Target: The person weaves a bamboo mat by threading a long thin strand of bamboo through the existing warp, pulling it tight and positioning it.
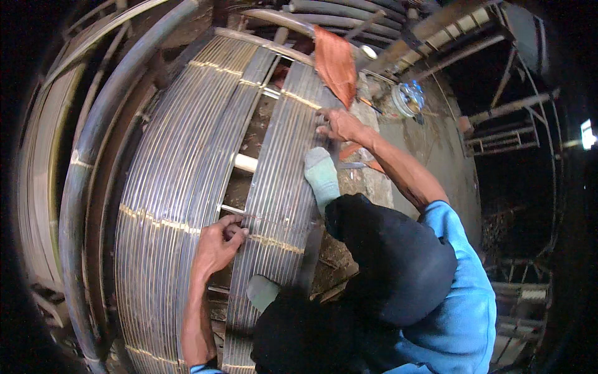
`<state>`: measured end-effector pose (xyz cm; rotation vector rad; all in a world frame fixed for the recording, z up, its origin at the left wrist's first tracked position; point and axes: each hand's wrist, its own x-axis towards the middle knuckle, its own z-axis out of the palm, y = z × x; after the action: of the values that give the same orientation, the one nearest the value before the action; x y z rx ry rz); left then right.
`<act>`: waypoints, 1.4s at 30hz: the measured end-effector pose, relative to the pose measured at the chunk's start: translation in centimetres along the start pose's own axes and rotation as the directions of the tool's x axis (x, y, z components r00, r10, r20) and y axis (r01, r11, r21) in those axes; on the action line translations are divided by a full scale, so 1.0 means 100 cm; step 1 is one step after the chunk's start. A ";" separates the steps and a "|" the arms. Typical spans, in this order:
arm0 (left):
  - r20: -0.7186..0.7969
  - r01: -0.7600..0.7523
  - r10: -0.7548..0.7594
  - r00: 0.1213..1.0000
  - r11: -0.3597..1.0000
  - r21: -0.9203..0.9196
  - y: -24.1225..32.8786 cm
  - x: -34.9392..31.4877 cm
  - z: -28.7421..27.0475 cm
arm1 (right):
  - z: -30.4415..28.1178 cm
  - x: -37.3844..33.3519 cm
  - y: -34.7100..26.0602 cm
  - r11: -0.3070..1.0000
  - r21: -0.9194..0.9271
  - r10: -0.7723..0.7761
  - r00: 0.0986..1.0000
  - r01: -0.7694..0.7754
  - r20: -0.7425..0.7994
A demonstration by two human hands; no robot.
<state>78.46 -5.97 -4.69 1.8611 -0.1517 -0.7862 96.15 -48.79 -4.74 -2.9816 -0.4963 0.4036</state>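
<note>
A long panel of thin dark bamboo slats [168, 168], tied across with pale bindings [159, 219], lies in front of me. To its right runs a narrower slat strip [280, 162], with a gap between the two. My left hand [218, 246] is closed at the gap, thumb against fingers, beside the binding of the narrower strip. A thin reddish strand [265, 218] runs rightward near its fingertips; whether the fingers grip it is unclear. Farther off, my right hand [342, 126] bends over the strip's right edge near another binding, its fingers curled but apart.
My feet in pale green socks [321, 174] rest on the strip. An orange-red cloth [335, 62] hangs at the far end. A knife-like tool [354, 165] lies right of the strip. A white bucket [403, 101] stands at far right. Thick bamboo poles [81, 181] line the left.
</note>
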 end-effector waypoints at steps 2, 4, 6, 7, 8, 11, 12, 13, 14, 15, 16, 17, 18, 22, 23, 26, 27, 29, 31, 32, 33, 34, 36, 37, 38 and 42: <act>-0.056 -0.152 0.143 0.988 0.967 -0.205 0.047 -0.023 -0.021 | 0.015 0.041 0.025 1.000 0.025 0.014 1.000 -0.013 -0.021; -0.014 -0.309 0.323 0.946 0.890 -0.335 0.088 -0.047 -0.042 | 0.034 0.073 0.038 0.996 0.033 0.082 0.997 -0.082 0.011; 0.023 -0.483 0.554 0.832 0.745 -0.461 0.122 -0.057 -0.051 | 0.044 0.100 0.044 0.992 -0.008 0.128 0.991 -0.129 -0.041; 0.017 -0.538 0.657 0.754 0.632 -0.558 0.135 -0.057 -0.053 | 0.049 0.113 0.045 0.994 0.007 0.107 0.993 -0.107 -0.047; 0.007 -0.558 0.702 0.712 0.573 -0.600 0.148 -0.057 -0.052 | 0.051 0.123 0.046 0.993 -0.023 0.117 0.992 -0.118 -0.036; -0.011 -0.574 0.784 0.620 0.445 -0.687 0.177 -0.047 -0.043 | 0.055 0.160 0.050 0.998 0.066 -0.018 0.997 0.023 -0.079; -0.019 -0.578 0.787 0.616 0.436 -0.690 0.185 -0.041 -0.041 | 0.053 0.174 0.053 0.995 0.068 -0.059 0.992 0.067 -0.108; -0.025 -0.581 0.788 0.615 0.432 -0.690 0.192 -0.035 -0.039 | 0.053 0.186 0.057 0.996 0.060 -0.062 0.990 0.070 -0.124; -0.037 -0.585 0.783 0.621 0.432 -0.686 0.199 -0.027 -0.039 | 0.052 0.198 0.061 0.989 0.090 -0.105 0.985 0.118 -0.137; -0.042 -0.587 0.778 0.627 0.436 -0.682 0.205 -0.019 -0.037 | 0.049 0.211 0.066 0.994 0.020 -0.108 0.991 0.110 -0.075; -0.050 -0.595 0.773 0.632 0.443 -0.671 0.210 -0.012 -0.035 | 0.047 0.221 0.071 0.992 -0.080 -0.098 0.995 0.098 0.001; -0.059 -0.600 0.766 0.640 0.450 -0.661 0.216 -0.005 -0.035 | 0.046 0.229 0.075 0.977 -0.174 -0.120 0.992 0.125 0.038; -0.067 -0.605 0.760 0.647 0.457 -0.652 0.220 0.002 -0.035 | 0.047 0.235 0.079 0.974 -0.151 -0.167 0.986 0.167 0.010; -0.109 -0.619 0.724 0.681 0.490 -0.614 0.240 0.029 -0.038 | 0.057 0.241 0.093 0.967 -0.174 -0.200 0.976 0.183 -0.081; -0.121 -0.618 0.709 0.695 0.503 -0.605 0.246 0.034 -0.039 | 0.061 0.240 0.094 0.968 -0.155 -0.219 0.969 0.200 -0.119; -0.167 -0.629 0.663 0.730 0.555 -0.544 0.263 0.050 -0.042 | 0.066 0.242 0.098 0.966 -0.113 -0.248 0.958 0.233 -0.143; -0.180 -0.627 0.644 0.744 0.577 -0.523 0.268 0.055 -0.042 | 0.066 0.239 0.099 0.952 -0.033 -0.305 0.928 0.305 -0.212; -0.233 -0.586 0.543 0.807 0.683 -0.436 0.275 0.065 -0.046 | 0.065 0.230 0.100 0.936 0.129 -0.262 0.895 0.327 -0.362; -0.306 -0.389 0.302 0.903 0.876 -0.285 0.275 0.079 -0.052 | 0.069 0.215 0.098 0.932 0.164 -0.249 0.899 0.324 -0.361; -0.345 -0.172 0.089 0.934 0.960 -0.219 0.270 0.088 -0.056 | 0.072 0.202 0.099 0.940 0.225 -0.162 0.915 0.257 -0.369; -0.398 -0.061 -0.019 0.917 0.980 -0.187 0.258 0.102 -0.060 | 0.076 0.190 0.099 0.947 0.188 -0.177 0.912 0.260 -0.371; -0.449 0.100 -0.141 0.883 0.988 -0.116 0.245 0.115 -0.063 | 0.082 0.178 0.097 0.960 0.175 -0.147 0.928 0.217 -0.342; -0.422 0.366 -0.327 0.846 0.930 0.012 0.215 0.141 -0.074 | 0.089 0.162 0.097 0.918 0.247 -0.183 0.885 0.309 -0.427; -0.425 0.326 -0.278 0.861 0.945 0.043 0.200 0.155 -0.073 | 0.090 0.157 0.097 0.925 0.257 -0.144 0.886 0.279 -0.441; -0.415 0.350 -0.278 0.866 0.931 0.106 0.185 0.170 -0.069 | 0.091 0.155 0.097 0.919 0.284 -0.134 0.893 0.275 -0.430; -0.333 0.172 -0.096 0.938 0.963 0.206 0.144 0.247 -0.034 | 0.089 0.156 0.090 0.892 0.394 -0.024 0.894 0.221 -0.447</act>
<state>103.22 -20.56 -2.48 2.2151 0.0971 -0.5631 110.65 -51.72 -18.31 -2.4706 -0.4702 -0.1514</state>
